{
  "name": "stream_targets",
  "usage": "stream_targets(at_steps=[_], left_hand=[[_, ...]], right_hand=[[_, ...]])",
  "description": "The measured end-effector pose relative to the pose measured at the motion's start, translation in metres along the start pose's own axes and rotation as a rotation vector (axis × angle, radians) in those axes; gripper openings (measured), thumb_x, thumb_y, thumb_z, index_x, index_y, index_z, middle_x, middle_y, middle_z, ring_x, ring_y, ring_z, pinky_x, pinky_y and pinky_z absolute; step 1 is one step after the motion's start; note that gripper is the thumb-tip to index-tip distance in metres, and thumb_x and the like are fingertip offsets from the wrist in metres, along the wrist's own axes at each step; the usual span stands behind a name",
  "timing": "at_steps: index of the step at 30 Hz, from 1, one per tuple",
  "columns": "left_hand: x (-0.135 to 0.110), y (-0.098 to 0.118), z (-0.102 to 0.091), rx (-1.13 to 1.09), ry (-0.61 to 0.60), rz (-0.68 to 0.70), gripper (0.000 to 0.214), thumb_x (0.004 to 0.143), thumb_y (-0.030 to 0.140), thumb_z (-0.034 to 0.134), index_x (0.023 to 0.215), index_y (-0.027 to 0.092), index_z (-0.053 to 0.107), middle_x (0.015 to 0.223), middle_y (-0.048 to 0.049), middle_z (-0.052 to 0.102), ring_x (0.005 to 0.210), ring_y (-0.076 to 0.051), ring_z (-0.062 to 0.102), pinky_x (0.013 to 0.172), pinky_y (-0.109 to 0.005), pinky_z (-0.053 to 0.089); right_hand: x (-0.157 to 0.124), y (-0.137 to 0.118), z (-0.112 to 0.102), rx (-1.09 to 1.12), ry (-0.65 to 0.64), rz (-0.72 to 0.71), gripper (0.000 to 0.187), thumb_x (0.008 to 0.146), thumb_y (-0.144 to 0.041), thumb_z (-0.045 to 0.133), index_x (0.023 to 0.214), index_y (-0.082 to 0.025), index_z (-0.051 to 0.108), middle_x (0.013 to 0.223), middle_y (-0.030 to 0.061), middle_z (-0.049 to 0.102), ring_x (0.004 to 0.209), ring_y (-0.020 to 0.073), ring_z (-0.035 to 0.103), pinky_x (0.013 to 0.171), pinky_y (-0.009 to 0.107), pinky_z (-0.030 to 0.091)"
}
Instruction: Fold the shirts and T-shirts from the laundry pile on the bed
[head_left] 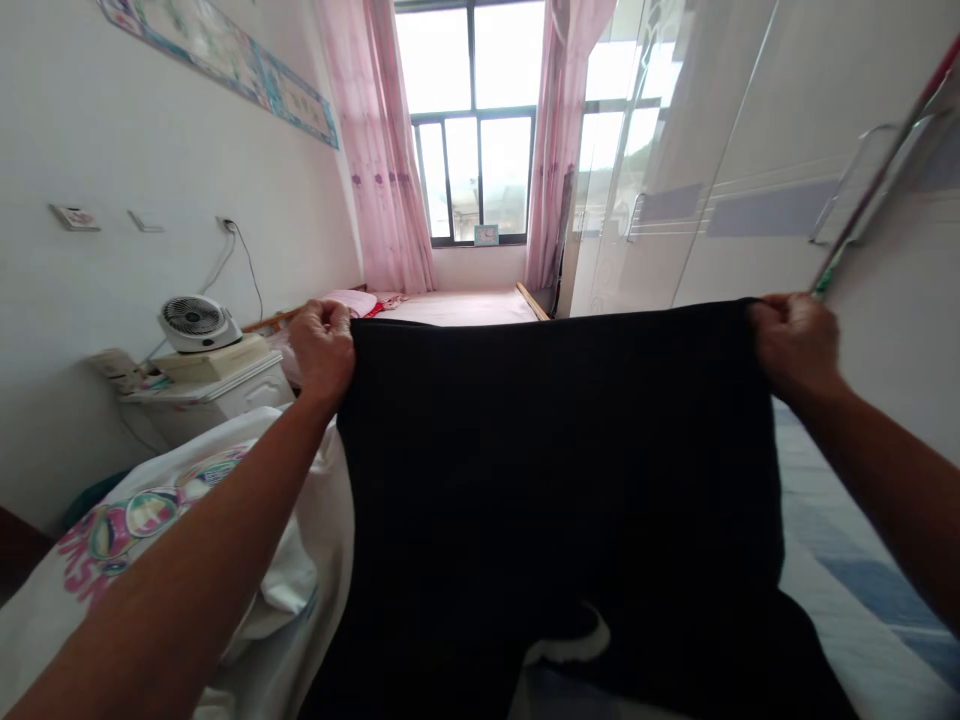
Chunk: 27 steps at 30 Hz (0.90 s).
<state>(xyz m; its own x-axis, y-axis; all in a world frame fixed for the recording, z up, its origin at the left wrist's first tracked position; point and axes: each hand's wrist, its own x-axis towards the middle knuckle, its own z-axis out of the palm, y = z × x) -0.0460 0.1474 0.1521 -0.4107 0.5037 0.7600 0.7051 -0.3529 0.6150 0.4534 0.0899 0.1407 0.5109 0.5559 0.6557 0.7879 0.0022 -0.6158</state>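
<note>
A black garment hangs spread out in front of me, its top edge stretched nearly level between my hands. At its upper left corner my left hand is closed, pinching the cloth. My right hand grips the upper right corner in the same way. Toward the bottom the garment flares to both sides, and a pale curved patch shows in the low middle. Its lower end runs out of view, and I cannot tell what kind of garment it is.
White cloth with a colourful print lies at the left, below my forearm. Blue-and-white bedding is at the right. A small fan stands on a box on a white cabinet. Glossy wardrobe doors line the right side.
</note>
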Motion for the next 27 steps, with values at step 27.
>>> stream_targets(at_steps=[27], left_hand=[[-0.189, -0.048, -0.109, 0.176, -1.154, 0.203, 0.029, 0.084, 0.037, 0.054, 0.106, 0.022, 0.067, 0.101, -0.0068, 0.066, 0.095, -0.022, 0.063, 0.085, -0.032, 0.051]], right_hand=[[-0.216, 0.079, -0.033, -0.204, -0.686, -0.247, 0.023, 0.085, -0.039, 0.045, 0.078, -0.024, 0.061, 0.086, 0.0047, 0.065, 0.084, 0.0211, 0.061, 0.078, 0.035, 0.047]])
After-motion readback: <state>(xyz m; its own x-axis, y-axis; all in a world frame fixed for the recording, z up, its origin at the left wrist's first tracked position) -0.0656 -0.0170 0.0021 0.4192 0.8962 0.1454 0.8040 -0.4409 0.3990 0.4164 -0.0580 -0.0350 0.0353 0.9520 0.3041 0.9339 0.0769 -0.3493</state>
